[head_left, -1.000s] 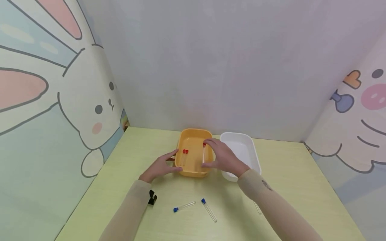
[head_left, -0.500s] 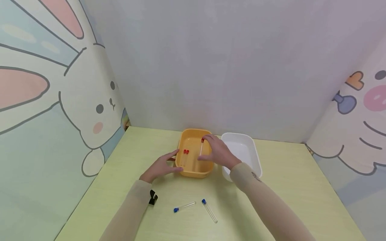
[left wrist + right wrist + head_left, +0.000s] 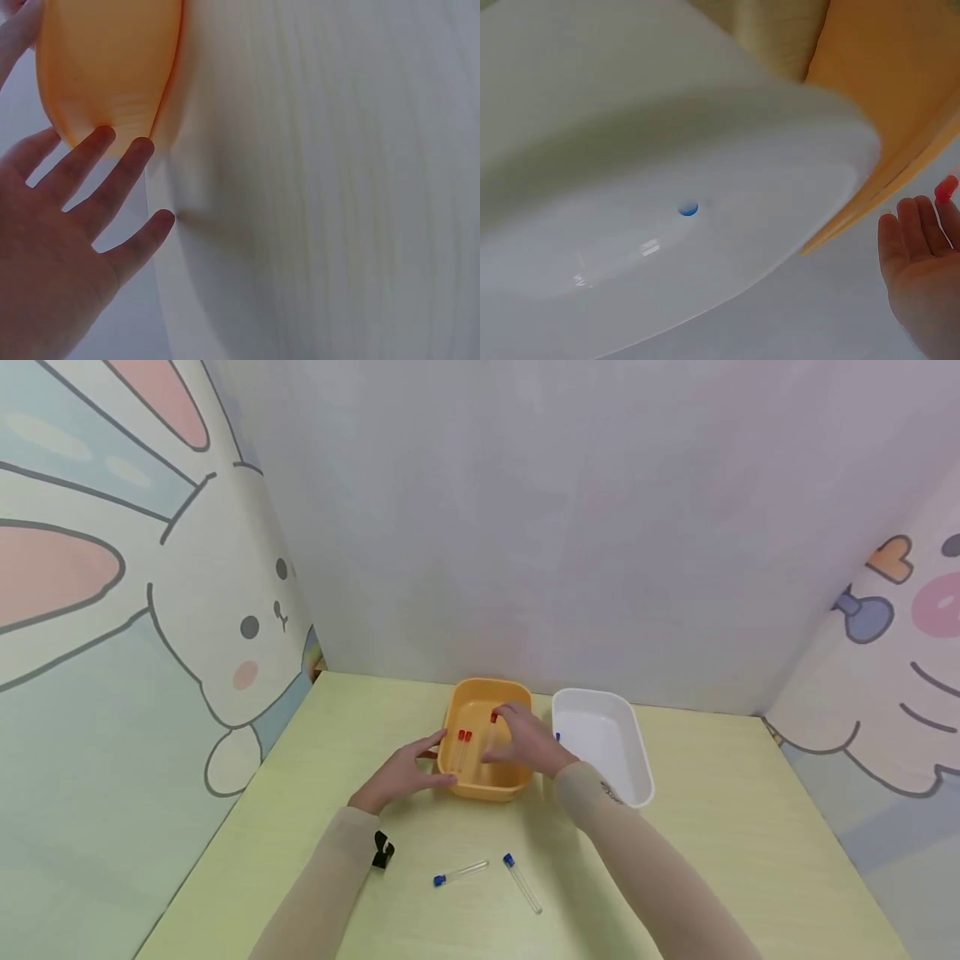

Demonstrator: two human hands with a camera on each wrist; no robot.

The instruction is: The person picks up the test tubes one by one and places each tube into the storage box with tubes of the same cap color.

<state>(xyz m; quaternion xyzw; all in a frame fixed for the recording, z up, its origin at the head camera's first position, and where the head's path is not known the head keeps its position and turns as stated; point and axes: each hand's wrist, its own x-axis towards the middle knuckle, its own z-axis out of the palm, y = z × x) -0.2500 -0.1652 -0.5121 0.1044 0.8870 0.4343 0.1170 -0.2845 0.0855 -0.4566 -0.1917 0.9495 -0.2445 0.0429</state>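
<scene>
My right hand (image 3: 528, 745) pinches a test tube with a red cap (image 3: 493, 717) between thumb and fingers, upright and slightly tilted over the orange tray (image 3: 487, 793). In the right wrist view that red cap (image 3: 946, 187) shows at the fingertips. Two more red-capped test tubes (image 3: 465, 739) lie side by side in the tray's left half. My left hand (image 3: 405, 772) touches the tray's left side, thumb by the near rim. The left wrist view shows its fingers (image 3: 112, 187) spread and fairly straight against the orange wall. Whether the held tube touches the tray floor cannot be told.
A white tray (image 3: 642, 764) stands right of the orange one; a blue cap (image 3: 688, 208) shows inside it. Two blue-capped test tubes (image 3: 461, 872) lie on the table nearer me. A small black object (image 3: 382, 850) is beside my left sleeve.
My right hand has moved left across the orange tray with the red-capped test tube. A blue cap in the white tray has come into sight. My left hand keeps its place.
</scene>
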